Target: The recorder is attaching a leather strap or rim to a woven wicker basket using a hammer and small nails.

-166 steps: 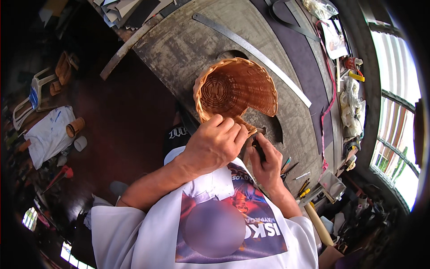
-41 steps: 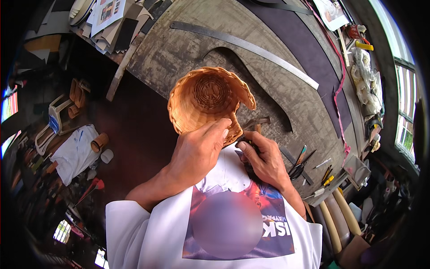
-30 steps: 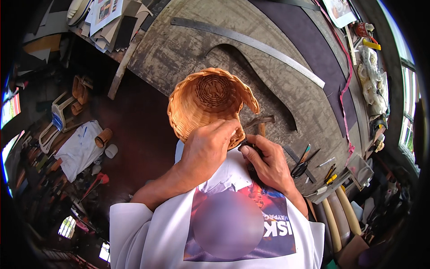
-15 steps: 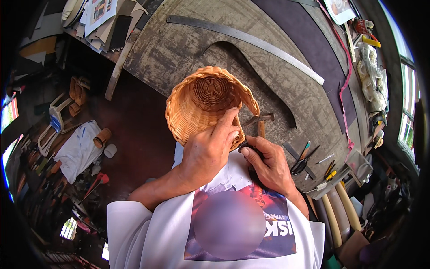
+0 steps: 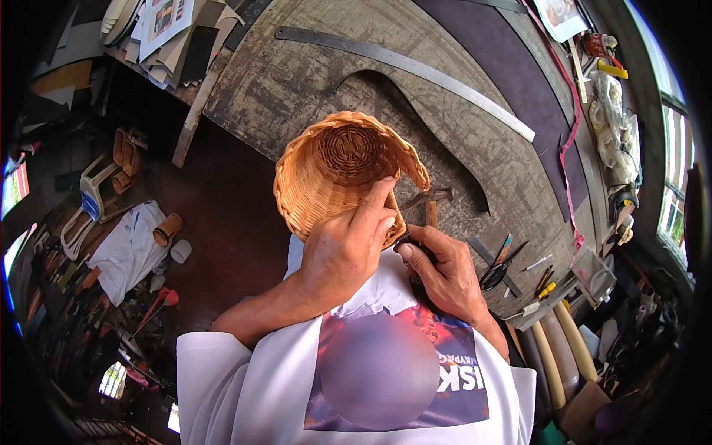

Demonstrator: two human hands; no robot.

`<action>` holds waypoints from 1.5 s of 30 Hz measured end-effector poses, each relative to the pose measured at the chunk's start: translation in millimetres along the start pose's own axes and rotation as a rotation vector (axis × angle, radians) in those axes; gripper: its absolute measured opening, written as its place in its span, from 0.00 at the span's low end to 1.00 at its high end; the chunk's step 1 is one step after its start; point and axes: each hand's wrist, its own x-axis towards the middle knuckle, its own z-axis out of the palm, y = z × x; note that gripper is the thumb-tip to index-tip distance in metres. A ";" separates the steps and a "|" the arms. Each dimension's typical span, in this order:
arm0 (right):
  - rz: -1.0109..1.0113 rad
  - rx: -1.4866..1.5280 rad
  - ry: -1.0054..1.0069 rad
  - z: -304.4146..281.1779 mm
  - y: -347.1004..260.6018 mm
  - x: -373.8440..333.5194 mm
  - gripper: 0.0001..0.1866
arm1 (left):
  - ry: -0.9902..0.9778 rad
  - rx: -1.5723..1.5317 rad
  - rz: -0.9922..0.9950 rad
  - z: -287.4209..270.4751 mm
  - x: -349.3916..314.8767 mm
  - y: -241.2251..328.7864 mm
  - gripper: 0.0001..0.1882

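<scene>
Wicker basket (image 5: pixel 330 174), its notched rim clamped in the person's left hand (image 5: pixel 345 248), opens toward its holder at the edge of a worn workbench (image 5: pixel 248 85), while the right hand (image 5: pixel 449 274) pinches a small, mostly hidden dark object (image 5: pixel 404 241). Near that hand lie a hammer (image 5: pixel 432 198) and scissors (image 5: pixel 492 277); farther off, a metal ruler (image 5: pixel 408 70).

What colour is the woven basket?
The woven basket is orange-tan, browner at its inner base; the head view shows it best.
</scene>
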 end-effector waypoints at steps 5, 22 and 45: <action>0.006 -0.003 -0.005 0.5 1.3 -0.4 0.14 | -0.004 0.005 0.017 -0.7 -0.5 -0.7 0.28; 0.010 -0.005 -0.001 -0.1 -0.2 -1.3 0.14 | -0.028 0.086 0.040 0.3 -3.1 -2.2 0.29; -0.184 -0.234 0.181 19.2 -2.6 -0.4 0.07 | -0.141 0.160 0.286 -12.9 -7.9 -8.8 0.41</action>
